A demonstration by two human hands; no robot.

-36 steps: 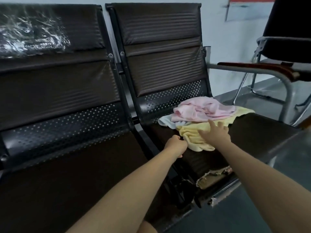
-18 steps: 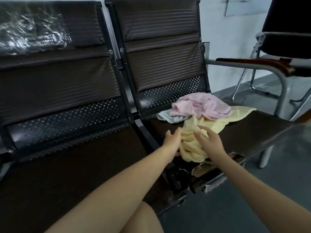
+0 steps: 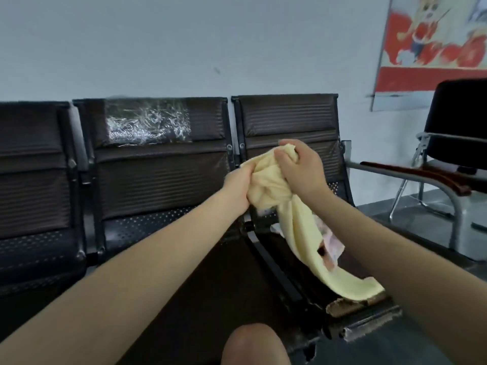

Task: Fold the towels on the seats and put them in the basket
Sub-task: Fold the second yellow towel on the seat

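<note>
A pale yellow towel (image 3: 300,227) hangs bunched in the air in front of the right-hand seat (image 3: 287,122). My left hand (image 3: 238,188) grips its left side and my right hand (image 3: 300,169) grips its top. The towel's loose end trails down onto the seat's torn front edge (image 3: 355,304). Behind the hanging cloth a pink towel (image 3: 333,243) shows only in part. No basket is in view.
A row of dark brown seats runs along a pale wall, the middle one (image 3: 158,167) patched with shiny tape. A black chair on a metal frame (image 3: 458,127) stands at the right, beyond a metal armrest (image 3: 411,177). My knee (image 3: 253,343) is at the bottom.
Both hands have lifted the yellow towel off the seat and up in front of the backrest. The view has tilted upward, showing more wall and a poster.
</note>
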